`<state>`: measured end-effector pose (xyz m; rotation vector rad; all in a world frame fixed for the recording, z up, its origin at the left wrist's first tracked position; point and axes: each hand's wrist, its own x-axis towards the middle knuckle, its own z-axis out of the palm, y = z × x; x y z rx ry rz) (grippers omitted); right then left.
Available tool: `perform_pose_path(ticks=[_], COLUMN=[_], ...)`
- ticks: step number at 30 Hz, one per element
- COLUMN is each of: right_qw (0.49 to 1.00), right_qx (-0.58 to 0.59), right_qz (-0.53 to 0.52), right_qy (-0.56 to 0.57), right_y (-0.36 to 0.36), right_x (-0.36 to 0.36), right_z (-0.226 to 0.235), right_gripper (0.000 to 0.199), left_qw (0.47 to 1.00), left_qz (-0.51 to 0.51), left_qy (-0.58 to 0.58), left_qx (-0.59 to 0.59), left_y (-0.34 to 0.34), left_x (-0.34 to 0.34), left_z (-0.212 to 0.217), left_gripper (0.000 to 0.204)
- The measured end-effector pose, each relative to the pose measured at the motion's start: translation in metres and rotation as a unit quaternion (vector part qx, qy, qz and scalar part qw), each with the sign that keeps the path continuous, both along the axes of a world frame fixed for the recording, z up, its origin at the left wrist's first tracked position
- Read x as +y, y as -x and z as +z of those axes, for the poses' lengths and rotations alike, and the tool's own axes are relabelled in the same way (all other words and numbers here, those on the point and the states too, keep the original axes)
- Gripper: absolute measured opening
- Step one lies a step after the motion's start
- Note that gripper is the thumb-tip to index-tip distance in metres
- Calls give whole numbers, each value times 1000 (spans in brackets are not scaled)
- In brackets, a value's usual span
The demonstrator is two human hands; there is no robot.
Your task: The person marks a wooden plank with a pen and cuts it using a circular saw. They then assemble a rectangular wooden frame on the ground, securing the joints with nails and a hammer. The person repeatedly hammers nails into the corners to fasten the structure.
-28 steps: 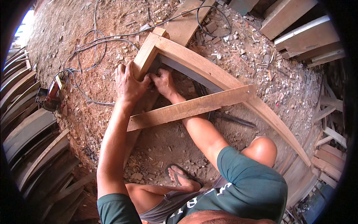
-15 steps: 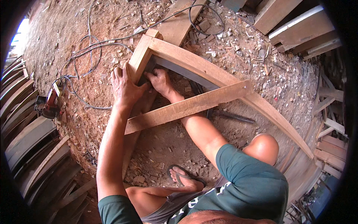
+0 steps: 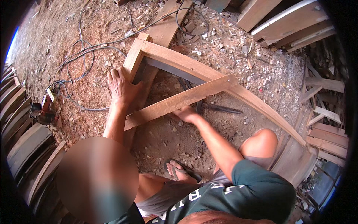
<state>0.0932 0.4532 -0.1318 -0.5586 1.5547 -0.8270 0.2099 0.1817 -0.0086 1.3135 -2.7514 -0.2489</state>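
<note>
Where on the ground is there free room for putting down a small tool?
Dirt between the slanting board and the sandaled foot, left of the right forearm, looks freest, though lightly littered. Sawdust between the red tool and the left forearm offers another patch. Curved boards crowd the left edge; stacked timber crowds the upper right.
</note>
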Motion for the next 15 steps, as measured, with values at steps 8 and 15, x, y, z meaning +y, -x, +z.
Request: perform_pose_path(ticks=[8,15], right_qw=[919,835], right_qx=[301,411], right_qz=[-200,-6], right_qy=[-156,-365], right_y=[232,282], right_x=[173,299], right_z=[205,187], right_gripper=[41,84], left_qw=[1000,1000], left_qz=[-8,-12], left_qy=[-1,18], left_qx=[4,-1], left_y=[1,-2], left_x=[0,-2], left_z=[-2,-11], left_gripper=[85,94])
